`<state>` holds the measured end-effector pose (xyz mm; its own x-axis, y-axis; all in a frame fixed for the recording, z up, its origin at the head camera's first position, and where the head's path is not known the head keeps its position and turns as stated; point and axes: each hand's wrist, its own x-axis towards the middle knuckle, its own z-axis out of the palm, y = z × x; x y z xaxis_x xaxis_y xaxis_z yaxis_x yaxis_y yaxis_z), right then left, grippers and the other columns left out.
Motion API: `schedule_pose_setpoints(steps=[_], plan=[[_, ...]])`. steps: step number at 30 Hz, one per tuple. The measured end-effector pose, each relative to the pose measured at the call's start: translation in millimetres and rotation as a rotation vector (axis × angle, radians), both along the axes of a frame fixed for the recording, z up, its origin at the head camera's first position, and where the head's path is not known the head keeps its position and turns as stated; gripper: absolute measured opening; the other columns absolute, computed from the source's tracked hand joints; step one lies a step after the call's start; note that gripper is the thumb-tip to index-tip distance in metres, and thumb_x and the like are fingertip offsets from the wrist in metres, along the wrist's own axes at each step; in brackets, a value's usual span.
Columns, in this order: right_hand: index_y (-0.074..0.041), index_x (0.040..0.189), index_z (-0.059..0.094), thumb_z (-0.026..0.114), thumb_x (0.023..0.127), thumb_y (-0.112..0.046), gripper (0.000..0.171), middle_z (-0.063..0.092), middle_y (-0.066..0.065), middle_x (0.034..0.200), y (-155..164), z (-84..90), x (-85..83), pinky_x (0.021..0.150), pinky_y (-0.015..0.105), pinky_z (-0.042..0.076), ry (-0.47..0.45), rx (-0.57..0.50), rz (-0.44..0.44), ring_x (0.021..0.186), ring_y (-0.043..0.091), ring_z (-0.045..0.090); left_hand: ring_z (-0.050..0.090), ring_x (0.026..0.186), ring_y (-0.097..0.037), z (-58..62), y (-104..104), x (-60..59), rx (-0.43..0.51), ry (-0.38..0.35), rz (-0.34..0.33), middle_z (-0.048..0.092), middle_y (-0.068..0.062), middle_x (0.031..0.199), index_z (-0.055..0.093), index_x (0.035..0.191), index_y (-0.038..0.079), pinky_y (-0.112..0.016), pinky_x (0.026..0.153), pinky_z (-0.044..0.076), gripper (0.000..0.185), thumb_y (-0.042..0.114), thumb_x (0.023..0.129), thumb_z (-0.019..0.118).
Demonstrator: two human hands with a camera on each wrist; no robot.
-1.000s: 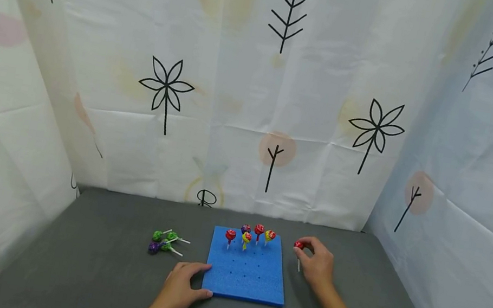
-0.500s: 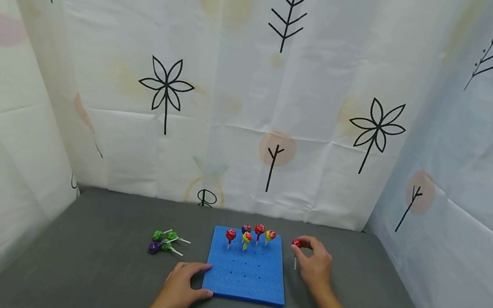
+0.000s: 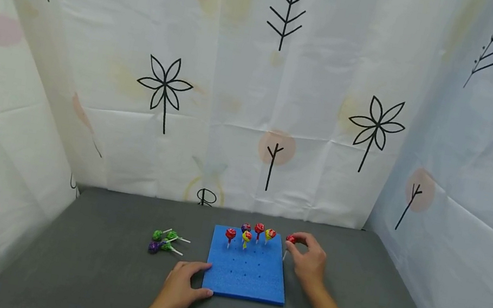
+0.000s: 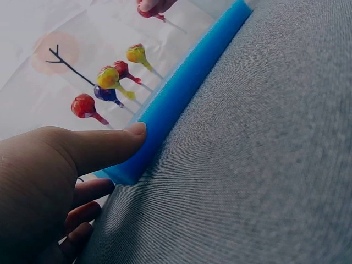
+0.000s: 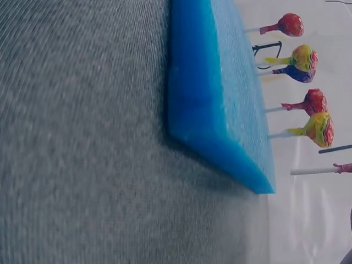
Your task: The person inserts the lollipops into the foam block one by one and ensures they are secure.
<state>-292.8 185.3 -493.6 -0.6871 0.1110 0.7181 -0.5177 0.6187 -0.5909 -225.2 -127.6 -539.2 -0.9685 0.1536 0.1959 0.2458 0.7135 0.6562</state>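
**Red lollipop carried in toward the board's far right corner**

Leftward since a second ago goes the right hand, pinching the red lollipop, now just off the blue foam board at its 1 o'clock corner.

Left wrist view: the left hand presses straight fingers against the board's edge, grip released, on the grey worktop.

Right wrist view: the lollipop's white stick hovers off the board's corner beside the five standing lollipops.

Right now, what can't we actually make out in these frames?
- Right hand: absent from the right wrist view; only the white stick of the red lollipop enters at the right edge.
- Left hand: lower fingers cut off by the left wrist view's bottom edge.
- Loose lollipops: too small in the head view to count surely.
- Blue foam board: top side hidden edge-on in the left wrist view.
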Motion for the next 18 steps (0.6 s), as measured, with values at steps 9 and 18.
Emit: schedule_pose_setpoints(steps=[9, 18], plan=[[-0.004, 0.095, 0.068, 0.082, 0.076, -0.005, 0.023, 0.069, 0.005, 0.09, -14.5, 0.5, -5.2, 0.077, 0.042, 0.051, 0.062, -0.006, 0.026, 0.088, 0.024, 0.065, 0.048, 0.114, -0.03, 1.3, -0.4, 0.5, 0.001, -0.007, 0.003, 0.062, -0.006, 0.124, 0.066, 0.125, 0.017, -0.058, 0.093, 0.036, 0.06, 0.041, 0.072, 0.084], [-0.005, 0.096, 0.068, 0.081, 0.078, -0.005, 0.023, 0.069, 0.006, 0.092, -29.0, -1.1, -8.5, 0.078, 0.045, 0.053, 0.052, 0.003, 0.042, 0.089, 0.025, 0.065, 0.048, 0.113, -0.029, 2.8, -0.2, 1.5, 0.007, 0.006, 0.002, 0.063, -0.006, 0.123, 0.067, 0.124, 0.016, -0.058, 0.093, 0.036, 0.06, 0.04, 0.072, 0.084]])
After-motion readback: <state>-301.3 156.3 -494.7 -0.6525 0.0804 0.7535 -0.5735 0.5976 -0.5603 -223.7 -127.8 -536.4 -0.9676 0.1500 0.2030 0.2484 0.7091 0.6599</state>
